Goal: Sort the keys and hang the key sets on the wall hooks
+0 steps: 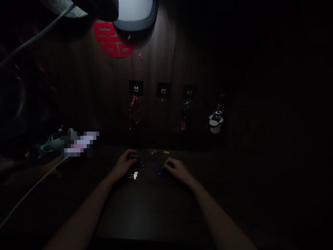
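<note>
Dim light hides fine detail. My left hand [126,161] rests over the dark tabletop, fingers curled and thumb close to them; a small bluish bit shows at the fingertips, too dark to name. Just below it lies a bunch of keys with a shiny white tag [135,176]. My right hand [177,168] has its thumb and fingers pinched together at a dark blue piece [158,170], whose kind I cannot make out. Between and beyond both hands are small metallic items [152,152], perhaps keys, and a yellow piece [166,152].
On the wooden panel are several dark hooks [163,90]. A red tasselled ornament [134,106] and a white bow-marked keychain [215,123] hang there. A lamp [135,15] shines above a red paper cutout [114,43]. At left, a white cable [33,187] runs to a blurred-out device [81,144].
</note>
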Demonstrator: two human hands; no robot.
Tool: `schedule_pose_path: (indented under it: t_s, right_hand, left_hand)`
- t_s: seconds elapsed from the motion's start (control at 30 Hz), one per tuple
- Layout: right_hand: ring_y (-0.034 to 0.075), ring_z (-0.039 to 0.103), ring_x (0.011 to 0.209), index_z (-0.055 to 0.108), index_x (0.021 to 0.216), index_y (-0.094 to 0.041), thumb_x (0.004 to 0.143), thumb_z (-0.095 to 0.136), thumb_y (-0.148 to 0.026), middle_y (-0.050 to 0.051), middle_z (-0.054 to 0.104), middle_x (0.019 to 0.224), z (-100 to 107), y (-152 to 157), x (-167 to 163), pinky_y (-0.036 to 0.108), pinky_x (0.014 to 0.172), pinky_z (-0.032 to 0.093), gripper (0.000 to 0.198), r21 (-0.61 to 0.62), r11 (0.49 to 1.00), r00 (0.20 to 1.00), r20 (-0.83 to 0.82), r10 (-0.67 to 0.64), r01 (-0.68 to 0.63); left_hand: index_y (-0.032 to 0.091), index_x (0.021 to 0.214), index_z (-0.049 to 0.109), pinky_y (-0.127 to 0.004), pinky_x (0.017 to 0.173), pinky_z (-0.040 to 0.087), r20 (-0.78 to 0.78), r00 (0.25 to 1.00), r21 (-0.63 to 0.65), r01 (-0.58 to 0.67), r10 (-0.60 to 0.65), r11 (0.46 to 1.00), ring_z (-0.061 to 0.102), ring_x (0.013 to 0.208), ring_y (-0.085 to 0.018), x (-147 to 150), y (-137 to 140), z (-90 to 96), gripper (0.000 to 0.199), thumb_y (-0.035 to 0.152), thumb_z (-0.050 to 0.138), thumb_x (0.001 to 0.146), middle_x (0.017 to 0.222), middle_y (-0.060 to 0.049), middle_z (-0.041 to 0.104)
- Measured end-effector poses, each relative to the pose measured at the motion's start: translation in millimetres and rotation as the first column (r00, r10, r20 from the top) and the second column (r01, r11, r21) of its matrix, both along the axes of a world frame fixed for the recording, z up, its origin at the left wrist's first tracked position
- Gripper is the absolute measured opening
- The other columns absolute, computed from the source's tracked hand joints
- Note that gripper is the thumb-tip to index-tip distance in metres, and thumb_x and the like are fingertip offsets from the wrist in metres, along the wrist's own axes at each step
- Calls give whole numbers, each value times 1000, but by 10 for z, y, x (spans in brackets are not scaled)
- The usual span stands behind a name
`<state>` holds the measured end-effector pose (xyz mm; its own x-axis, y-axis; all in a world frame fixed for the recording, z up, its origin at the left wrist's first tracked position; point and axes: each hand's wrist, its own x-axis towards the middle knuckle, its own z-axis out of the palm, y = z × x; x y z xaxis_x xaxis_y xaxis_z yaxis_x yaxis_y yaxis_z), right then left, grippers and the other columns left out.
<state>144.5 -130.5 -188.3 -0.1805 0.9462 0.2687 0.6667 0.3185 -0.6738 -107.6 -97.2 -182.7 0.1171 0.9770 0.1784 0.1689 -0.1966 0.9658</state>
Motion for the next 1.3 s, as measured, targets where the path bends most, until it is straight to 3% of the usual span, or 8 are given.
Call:
schedule_pose_path:
  t_s: [0.13, 0.3, 0.47, 0.57, 0.77, 0.9, 1.13, 1.3]
  right_hand:
    - [14, 54, 73, 62, 74, -19, 79, 50, -31, 1, 61, 78, 7, 8, -55, 26, 67, 38, 18, 93, 996, 999, 34, -7, 4]
    - [16, 56, 86, 63, 84, -21, 79, 51, -28, 3, 63, 87, 5, 4, -167, 29, 80, 40, 15, 147, 989, 999, 14, 29, -31]
    - [19, 51, 104, 55, 114, -25, 78, 53, -32, 4, 59, 109, 23, -41, -290, 34, 91, 36, 36, 122, 991, 996, -49, 69, -63]
    - [18, 54, 99, 56, 113, -28, 80, 52, -33, 3, 61, 105, 32, -58, -339, 34, 89, 38, 33, 114, 987, 992, -50, 117, -111]
    - [17, 58, 87, 65, 89, -23, 81, 50, -31, 3, 66, 89, 95, -47, -344, 31, 82, 41, 19, 165, 984, 979, -180, 97, -67]
    - [17, 59, 79, 63, 79, -20, 77, 53, -36, 2, 65, 80, 186, -50, -338, 28, 73, 43, 19, 109, 994, 936, -350, 37, 1]
    - [16, 57, 71, 59, 71, -20, 68, 60, -43, 1, 62, 72, 250, -68, -395, 26, 66, 44, 23, 63, 997, 839, -544, 1, 39]
    - [14, 55, 65, 60, 67, -19, 65, 64, -41, -2, 59, 66, 210, -49, -420, 25, 62, 42, 23, 17, 1000, 842, -540, -8, 21]
  left_hand:
    - [19, 94, 54, -29, 73, 48, 216, 975, -96, 69, -47, 993, 62, 82, -17, 63, -37, 2, 32, 24, 63, 64, 89, -3, 62]
    - [19, 95, 51, -29, 75, 49, 469, 874, -139, 212, -125, 967, 63, 87, -18, 157, -109, 51, 33, 18, 65, 65, 88, -2, 61]
    - [19, 96, 51, -27, 76, 48, 587, 784, -128, 338, -204, 932, 63, 86, -17, 248, -135, 54, 34, 16, 67, 66, 88, -2, 62]
    - [19, 97, 52, -25, 78, 48, 615, 747, -118, 406, -255, 906, 63, 85, -15, 298, -148, 36, 33, 15, 67, 67, 89, -2, 63]
    - [19, 99, 54, -30, 81, 47, 623, 741, -120, 409, -252, 905, 62, 89, -18, 333, -179, 48, 35, 18, 67, 67, 93, -4, 64]
    - [19, 101, 56, -34, 84, 46, 586, 762, -119, 417, -275, 901, 60, 95, -20, 326, -169, 41, 35, 22, 67, 69, 102, -7, 63]
    - [20, 103, 60, -30, 85, 44, 351, 883, -99, 365, -311, 926, 58, 100, -19, 388, -226, 66, 30, 31, 59, 75, 109, -7, 63]
    - [20, 95, 62, -29, 83, 44, 132, 947, 16, 295, -294, 955, 58, 96, -19, 464, -259, 83, 27, 35, 59, 73, 100, -3, 66]
